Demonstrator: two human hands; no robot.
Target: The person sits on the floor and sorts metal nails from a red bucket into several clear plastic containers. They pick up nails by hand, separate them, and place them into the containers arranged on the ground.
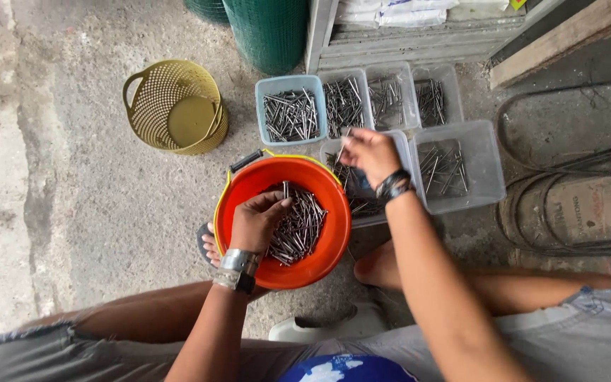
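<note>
Orange round plastic bucket [334, 233]: left hand [254, 221] fingers grasping steel nails [298, 228]; right hand [370, 153] pinching nail [343, 145]

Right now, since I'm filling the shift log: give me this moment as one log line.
left hand: in orange bucket, on nails | right hand: holding nail over clear tub | nearby: yellow basket
</note>
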